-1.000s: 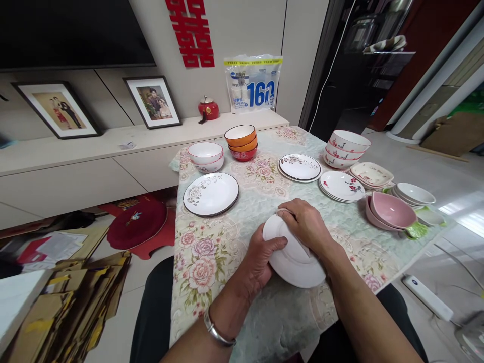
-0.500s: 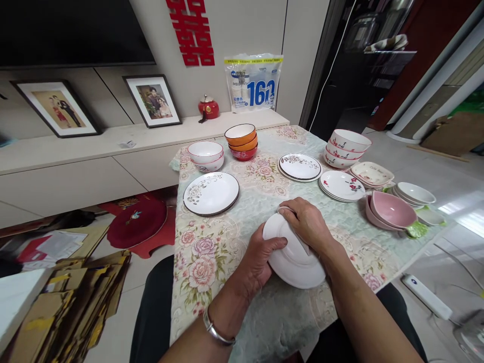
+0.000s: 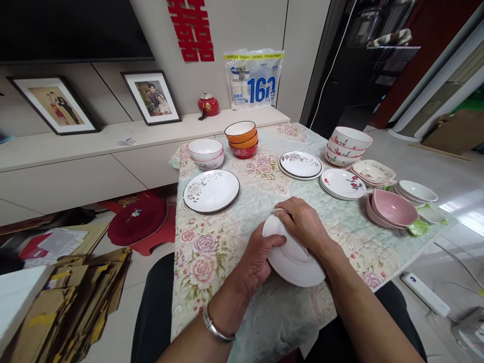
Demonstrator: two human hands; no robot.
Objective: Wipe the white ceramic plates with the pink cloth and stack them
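A white plate is tilted above the near part of the table, its plain underside with a raised foot ring facing me. My left hand grips its left edge, thumb across the underside. My right hand presses a thin white cloth against the plate's upper right side; most of the cloth is hidden under the palm, and it could be a tissue. Beyond my hands lie a flower-patterned plate stack on the left and dark-rimmed plates further back.
On the flowered tablecloth stand orange and red bowls, white bowls, tall patterned bowls, red-flowered plates and pink bowls. A red stool and flattened cardboard are on the left. A power strip lies right.
My right hand has shifted slightly up and left over the plate, with the cloth. My left hand keeps its grip, and the camera view has tilted a little.
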